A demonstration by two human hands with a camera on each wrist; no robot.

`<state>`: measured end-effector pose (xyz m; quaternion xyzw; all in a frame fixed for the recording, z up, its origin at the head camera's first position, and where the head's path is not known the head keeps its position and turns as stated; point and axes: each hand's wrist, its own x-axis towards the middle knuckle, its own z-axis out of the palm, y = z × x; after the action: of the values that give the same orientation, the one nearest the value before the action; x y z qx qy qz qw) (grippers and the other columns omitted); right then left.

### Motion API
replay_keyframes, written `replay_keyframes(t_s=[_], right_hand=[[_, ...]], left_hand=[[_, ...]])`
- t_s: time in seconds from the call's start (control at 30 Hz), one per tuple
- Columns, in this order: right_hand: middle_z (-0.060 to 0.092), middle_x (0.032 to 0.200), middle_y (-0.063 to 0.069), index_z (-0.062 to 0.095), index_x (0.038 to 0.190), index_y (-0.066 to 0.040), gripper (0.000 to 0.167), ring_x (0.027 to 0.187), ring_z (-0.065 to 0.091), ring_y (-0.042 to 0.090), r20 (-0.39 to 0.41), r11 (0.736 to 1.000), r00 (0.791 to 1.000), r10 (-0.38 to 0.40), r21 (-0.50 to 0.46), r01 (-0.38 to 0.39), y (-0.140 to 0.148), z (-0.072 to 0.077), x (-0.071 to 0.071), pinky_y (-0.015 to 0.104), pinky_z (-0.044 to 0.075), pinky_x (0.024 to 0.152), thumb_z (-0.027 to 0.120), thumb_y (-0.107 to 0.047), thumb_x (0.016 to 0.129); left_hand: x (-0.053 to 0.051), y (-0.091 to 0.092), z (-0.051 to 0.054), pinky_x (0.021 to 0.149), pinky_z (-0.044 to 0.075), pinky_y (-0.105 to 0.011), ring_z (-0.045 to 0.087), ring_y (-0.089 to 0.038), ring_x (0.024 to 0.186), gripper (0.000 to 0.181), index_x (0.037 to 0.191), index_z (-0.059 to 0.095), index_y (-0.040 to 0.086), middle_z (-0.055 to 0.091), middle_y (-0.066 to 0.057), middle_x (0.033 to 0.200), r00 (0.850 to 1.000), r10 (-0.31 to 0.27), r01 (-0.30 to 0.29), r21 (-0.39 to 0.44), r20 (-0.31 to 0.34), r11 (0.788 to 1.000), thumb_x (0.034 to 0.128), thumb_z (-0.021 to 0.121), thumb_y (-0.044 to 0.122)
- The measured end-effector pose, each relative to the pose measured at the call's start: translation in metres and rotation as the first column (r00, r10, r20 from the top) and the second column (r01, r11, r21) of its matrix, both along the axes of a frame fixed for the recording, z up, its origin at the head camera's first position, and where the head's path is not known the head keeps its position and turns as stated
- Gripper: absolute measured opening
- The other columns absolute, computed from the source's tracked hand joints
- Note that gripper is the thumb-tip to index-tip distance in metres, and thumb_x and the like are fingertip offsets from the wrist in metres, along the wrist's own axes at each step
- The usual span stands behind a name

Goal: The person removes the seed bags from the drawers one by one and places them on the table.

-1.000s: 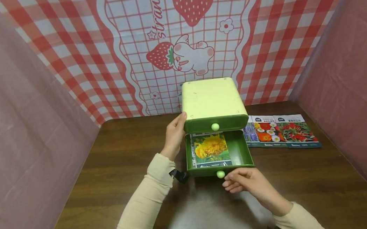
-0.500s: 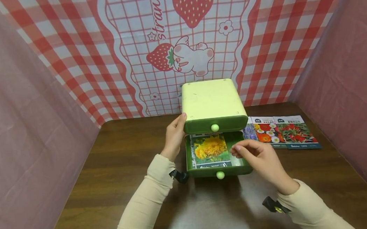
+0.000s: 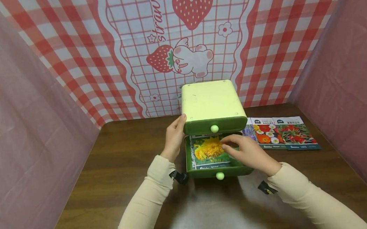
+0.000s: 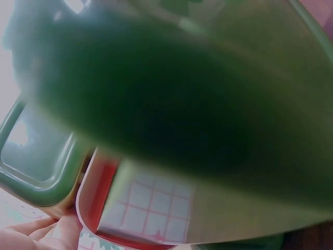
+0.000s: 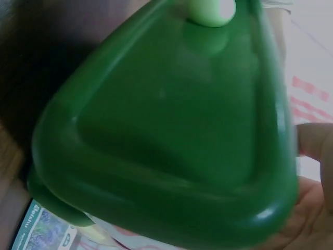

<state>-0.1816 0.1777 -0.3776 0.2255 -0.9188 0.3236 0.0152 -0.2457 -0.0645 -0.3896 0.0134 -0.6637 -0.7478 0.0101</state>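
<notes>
A cream two-drawer box [image 3: 212, 100] with green drawer fronts stands at the table's back. Its lower drawer [image 3: 206, 173] is pulled out; the upper one is closed. Inside the lower drawer lies a seed packet [image 3: 209, 153] picturing yellow flowers. My left hand [image 3: 173, 138] rests against the box's left side, thumb at the front corner; most of its fingers are hidden. Over the drawer, my right hand [image 3: 249, 154] reaches in from the right, index finger and thumb apart at the packet's right edge. The right wrist view shows that hand [image 5: 312, 192] behind the green drawer front.
Several more seed packets overlap on the table right of the box, among them a red-flower packet [image 3: 298, 132] and an orange-and-white-flower packet [image 3: 270, 133]. A strawberry-print cloth [image 3: 224, 61] hangs close behind the box. Pink curtains [image 3: 339, 84] flank the wooden table [image 3: 128, 188].
My right hand has left the lower drawer's knob area, risen, and moved left over the drawer to the yellow-flower seed packet. The left hand keeps its place on the box.
</notes>
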Motion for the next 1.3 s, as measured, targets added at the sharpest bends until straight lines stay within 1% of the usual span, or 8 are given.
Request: replay_keyframes(t_s=[0.1,0.23,0.4,0.5,0.67,0.83,1.1,1.3], right_hand=[[0.067,0.123,0.013,0.065,0.125,-0.006,0.035,0.111,0.064,0.03,0.021,0.998,0.999,0.026,0.058,-0.027,-0.004,-0.004,-0.006,0.051,0.054,0.09,0.061,-0.026,0.098],[0.062,0.129,0.016,0.061,0.13,-0.006,0.041,0.116,0.06,0.034,0.043,0.991,0.998,0.04,0.126,-0.045,-0.007,-0.008,-0.013,0.054,0.052,0.094,0.062,-0.03,0.097],[0.057,0.132,0.018,0.056,0.136,-0.009,0.049,0.115,0.059,0.034,0.065,0.977,0.997,0.042,0.207,-0.054,-0.01,-0.015,-0.021,0.054,0.052,0.091,0.062,-0.036,0.096],[0.056,0.132,0.021,0.054,0.138,-0.008,0.053,0.115,0.058,0.036,0.064,0.966,0.997,0.045,0.252,-0.059,-0.013,-0.021,-0.025,0.055,0.051,0.092,0.063,-0.038,0.095],[0.053,0.136,0.027,0.05,0.142,-0.004,0.061,0.12,0.055,0.042,0.044,0.947,0.998,0.049,0.315,-0.06,-0.02,-0.027,-0.028,0.057,0.048,0.099,0.065,-0.038,0.093],[0.053,0.135,0.027,0.05,0.142,-0.003,0.064,0.12,0.055,0.042,0.026,0.942,0.999,0.032,0.335,-0.039,-0.022,-0.028,-0.029,0.057,0.048,0.1,0.068,-0.039,0.091],[0.055,0.135,0.027,0.044,0.143,0.003,0.072,0.119,0.057,0.042,0.042,0.932,0.999,0.02,0.361,-0.034,-0.022,-0.027,-0.029,0.055,0.049,0.099,0.067,-0.042,0.091],[0.052,0.139,0.028,0.041,0.144,0.006,0.077,0.124,0.055,0.041,0.047,0.94,0.998,0.044,0.337,-0.057,-0.023,-0.027,-0.029,0.053,0.047,0.103,0.068,-0.041,0.091]], left_hand=[[0.0,0.0,0.0,0.098,0.054,-0.036,0.062,-0.019,0.113,0.057,0.142,0.052,0.011,0.053,-0.005,0.146,1.0,0.001,-0.001,0.0,-0.002,1.0,0.0986,0.054,0.047],[0.0,0.0,0.0,0.098,0.054,-0.035,0.062,-0.018,0.114,0.057,0.143,0.051,0.011,0.052,-0.005,0.147,1.0,0.007,-0.007,-0.005,0.0,1.0,0.0984,0.054,0.047],[0.0,0.001,0.0,0.097,0.055,-0.035,0.062,-0.02,0.114,0.058,0.143,0.051,0.011,0.052,-0.006,0.147,1.0,0.012,-0.012,-0.002,-0.001,1.0,0.0983,0.054,0.047],[0.0,0.001,0.0,0.098,0.054,-0.037,0.061,-0.022,0.118,0.058,0.143,0.051,0.01,0.051,-0.006,0.148,1.0,0.012,-0.012,-0.004,-0.002,1.0,0.0984,0.054,0.047],[-0.001,0.0,-0.001,0.103,0.051,-0.04,0.057,-0.023,0.125,0.059,0.144,0.049,0.01,0.048,-0.004,0.15,1.0,0.005,-0.005,-0.007,0.002,1.0,0.0989,0.053,0.047],[0.0,0.0,-0.001,0.104,0.05,-0.041,0.056,-0.022,0.127,0.059,0.145,0.048,0.01,0.047,-0.004,0.151,1.0,0.001,-0.001,-0.009,0.001,1.0,0.0993,0.052,0.047],[-0.001,0.001,0.0,0.1,0.053,-0.037,0.062,-0.022,0.114,0.058,0.143,0.051,0.009,0.052,-0.007,0.146,1.0,0.015,-0.015,0.014,-0.001,1.0,0.0987,0.054,0.046],[0.0,0.0,-0.001,0.102,0.052,-0.039,0.059,-0.022,0.123,0.058,0.143,0.051,0.011,0.05,-0.003,0.149,1.0,0.007,-0.007,-0.004,0.005,1.0,0.0984,0.054,0.048]])
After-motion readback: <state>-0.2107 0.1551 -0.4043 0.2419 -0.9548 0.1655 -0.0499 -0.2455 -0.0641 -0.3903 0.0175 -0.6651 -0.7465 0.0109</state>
